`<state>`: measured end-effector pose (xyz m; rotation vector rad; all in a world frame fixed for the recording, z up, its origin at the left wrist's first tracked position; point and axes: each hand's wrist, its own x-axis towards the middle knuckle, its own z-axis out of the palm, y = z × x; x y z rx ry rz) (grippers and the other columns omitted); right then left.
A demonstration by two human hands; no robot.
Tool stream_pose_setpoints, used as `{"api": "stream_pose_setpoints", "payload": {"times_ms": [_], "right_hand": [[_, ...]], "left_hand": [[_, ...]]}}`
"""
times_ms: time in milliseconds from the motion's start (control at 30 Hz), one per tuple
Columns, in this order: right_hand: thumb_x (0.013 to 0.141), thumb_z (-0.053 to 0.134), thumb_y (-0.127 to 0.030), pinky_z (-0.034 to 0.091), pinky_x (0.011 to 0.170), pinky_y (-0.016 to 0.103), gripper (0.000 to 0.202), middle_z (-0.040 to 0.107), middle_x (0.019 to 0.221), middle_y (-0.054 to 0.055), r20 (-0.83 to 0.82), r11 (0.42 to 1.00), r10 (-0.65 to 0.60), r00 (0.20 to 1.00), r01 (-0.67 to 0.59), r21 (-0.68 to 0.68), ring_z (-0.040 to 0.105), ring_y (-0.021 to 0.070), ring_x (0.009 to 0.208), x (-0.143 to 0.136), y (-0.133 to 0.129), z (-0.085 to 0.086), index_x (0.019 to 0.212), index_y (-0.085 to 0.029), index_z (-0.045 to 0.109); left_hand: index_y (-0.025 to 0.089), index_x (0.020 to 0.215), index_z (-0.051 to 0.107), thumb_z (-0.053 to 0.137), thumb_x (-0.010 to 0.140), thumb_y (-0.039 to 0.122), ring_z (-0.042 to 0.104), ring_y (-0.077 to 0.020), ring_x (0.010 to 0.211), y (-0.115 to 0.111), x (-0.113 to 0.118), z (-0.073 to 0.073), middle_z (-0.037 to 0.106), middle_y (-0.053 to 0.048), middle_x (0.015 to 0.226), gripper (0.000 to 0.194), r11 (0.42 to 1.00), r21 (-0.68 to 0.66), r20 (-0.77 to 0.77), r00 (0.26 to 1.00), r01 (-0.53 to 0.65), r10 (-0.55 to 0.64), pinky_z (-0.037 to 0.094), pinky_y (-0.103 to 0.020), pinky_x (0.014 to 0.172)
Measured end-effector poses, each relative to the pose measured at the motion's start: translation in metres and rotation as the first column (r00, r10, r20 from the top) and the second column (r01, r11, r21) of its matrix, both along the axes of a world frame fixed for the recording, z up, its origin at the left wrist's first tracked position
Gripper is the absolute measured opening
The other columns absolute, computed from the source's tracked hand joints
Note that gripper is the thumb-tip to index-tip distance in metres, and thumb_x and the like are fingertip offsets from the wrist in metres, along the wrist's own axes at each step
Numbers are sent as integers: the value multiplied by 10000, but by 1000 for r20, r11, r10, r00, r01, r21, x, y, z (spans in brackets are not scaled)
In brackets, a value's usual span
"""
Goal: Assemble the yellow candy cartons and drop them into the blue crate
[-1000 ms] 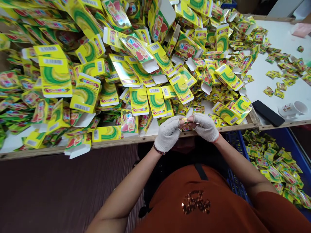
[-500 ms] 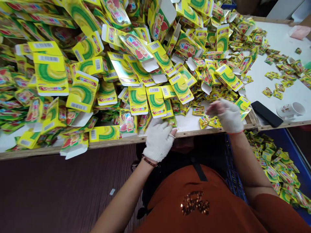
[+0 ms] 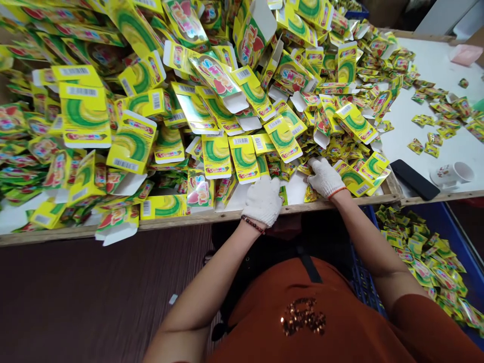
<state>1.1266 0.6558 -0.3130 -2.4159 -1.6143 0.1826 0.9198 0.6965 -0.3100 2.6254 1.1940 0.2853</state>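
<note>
My left hand (image 3: 262, 201), in a white knitted glove, is low over the white tabletop at the front edge. Its fingers curl downward, and what they hold, if anything, is hidden. A small green-yellow packet (image 3: 283, 194) shows just beside it. My right hand (image 3: 325, 177), gloved too, reaches into small yellow wrapped packets (image 3: 342, 150) at the foot of the pile. Its fingers are bent together among them, and I cannot make out what is in them. A yellow-green carton (image 3: 244, 159) with a barcode lies just beyond my left hand.
Many printed cartons (image 3: 85, 116) heap over the left and middle of the table. A wooden rim (image 3: 189, 220) runs along its front. To the right are a black phone (image 3: 414, 179), a white mug (image 3: 451, 173) and scattered packets. A blue crate (image 3: 459, 242) full of packets stands below.
My right hand has moved left and down into the small packets, uncovering cartons beside it. My left hand has shifted slightly right and up along the table edge.
</note>
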Motion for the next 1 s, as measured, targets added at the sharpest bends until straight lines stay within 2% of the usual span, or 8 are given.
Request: {"api": "stream_pose_setpoints", "payload": {"times_ms": [133,233,300,467,667,767,933,1000], "right_hand": [[738,697,-259,511,778,328,310,703,1007,117,-78,995,64,995,-70,-77,657,270,904,9,7,0,1040,-187,713],[787,630,-218,520,827,334,182,738,904,73,-173,992,122,977,-120,26,670,253,896,10,4,-1,936,-213,733],[807,610,-233,544,768,330,165,729,831,46,-302,982,92,949,-36,186,674,223,800,3,-5,2,932,-212,715],[885,557,-428,447,408,241,235,597,635,-36,-732,942,95,675,176,285,537,116,407,-33,-37,16,946,-204,596],[903,566,-416,430,449,232,199,557,695,-27,-607,790,133,783,286,542,497,94,465,-44,-46,18,884,-218,560],[900,556,-369,432,507,240,161,533,659,-35,-588,846,197,784,167,506,482,103,508,-40,-43,16,868,-212,575],[867,553,-277,452,673,269,112,597,739,-1,-470,886,324,821,-90,455,547,144,698,-45,-36,10,808,-191,593],[879,541,-271,443,688,277,131,602,748,5,-443,894,338,831,-136,426,552,153,720,-46,-34,7,785,-191,586]], "left_hand": [[212,775,658,678,765,193,597,-292,896,-7,-6,3,632,-79,856,30,998,37,237,970,48,-55,445,-399,755],[202,711,604,622,824,216,552,-195,753,-7,-12,-1,596,-14,728,115,984,-167,485,874,58,31,424,-328,702],[193,657,559,584,852,247,472,-145,635,-6,-14,-4,511,19,623,204,939,-341,578,797,37,178,390,-285,631],[173,685,606,605,831,315,436,-115,631,-5,-9,-9,501,26,633,204,815,-578,694,546,36,469,377,-244,611],[146,840,723,711,762,364,496,-101,639,-9,-4,-12,602,11,688,232,718,-684,704,376,129,603,426,-226,630],[145,792,716,777,711,374,521,-93,640,-10,-3,-13,613,14,689,250,684,-708,699,314,178,642,455,-217,643],[148,849,690,825,663,471,573,-99,623,-18,3,-12,632,11,705,396,445,-795,571,263,412,778,519,-248,654],[142,909,704,849,644,431,627,-124,700,-21,4,-11,676,-10,761,418,446,-775,599,297,448,744,543,-265,720]]}}
